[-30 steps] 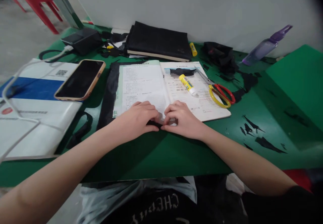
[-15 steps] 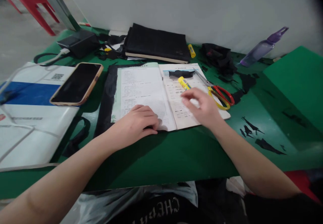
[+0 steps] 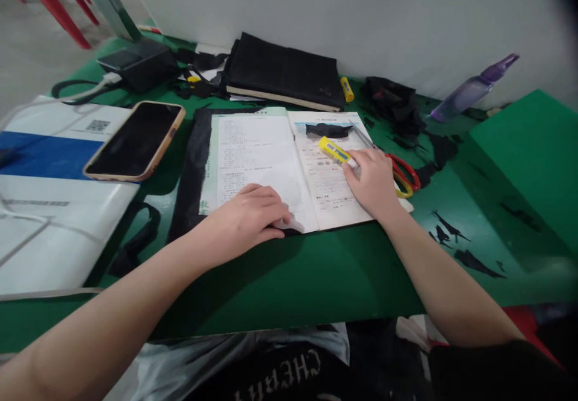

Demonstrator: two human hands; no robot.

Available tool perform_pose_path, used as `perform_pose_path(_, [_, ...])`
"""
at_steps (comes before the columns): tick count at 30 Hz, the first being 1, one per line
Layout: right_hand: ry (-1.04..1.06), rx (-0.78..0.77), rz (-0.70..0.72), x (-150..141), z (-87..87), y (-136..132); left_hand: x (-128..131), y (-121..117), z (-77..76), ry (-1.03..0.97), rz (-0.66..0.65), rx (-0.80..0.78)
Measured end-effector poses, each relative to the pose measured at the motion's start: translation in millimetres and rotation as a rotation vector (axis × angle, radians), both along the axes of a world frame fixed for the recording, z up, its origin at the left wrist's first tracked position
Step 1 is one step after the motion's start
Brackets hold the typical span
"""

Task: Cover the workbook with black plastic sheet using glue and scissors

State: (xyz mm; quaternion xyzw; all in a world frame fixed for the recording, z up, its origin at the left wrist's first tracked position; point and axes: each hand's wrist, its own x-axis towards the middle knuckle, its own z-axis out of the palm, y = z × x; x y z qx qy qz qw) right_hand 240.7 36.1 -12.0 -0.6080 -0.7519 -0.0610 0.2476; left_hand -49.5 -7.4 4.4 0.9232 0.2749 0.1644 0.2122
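An open book [image 3: 257, 154] with a black cover lies on the green table. At its lower edge my left hand [image 3: 250, 217] rests with curled fingers, closed around the left page's bottom corner, which bends up there. My right hand [image 3: 372, 181] lies over the right page, thumb and fingers closed on the white end of a yellow glue stick [image 3: 333, 149]. Red-and-yellow scissors [image 3: 406, 175] lie partly under this hand, blades toward the book's top. A black scrap [image 3: 329, 130] sits near the top of the right page.
A phone [image 3: 138, 139] lies on a white-and-blue packet [image 3: 81, 208] at left, with a cable across it. Behind the book are a black notebook [image 3: 284, 70] and a yellow cap [image 3: 347, 89]. A purple bottle [image 3: 472, 91], crumpled black material [image 3: 392, 103] and black scraps [image 3: 478, 264] are at right.
My right hand has come down, and its thumb and fingers have closed on the glue stick's white end. My left hand has stayed at the book's lower edge. The view has shifted slightly.
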Motion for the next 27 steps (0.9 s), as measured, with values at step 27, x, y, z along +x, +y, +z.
perform_pose_path(27, [0.798,-0.575,0.409,-84,14.3,-71,-4,1,0.9,0.038,-0.046,0.449])
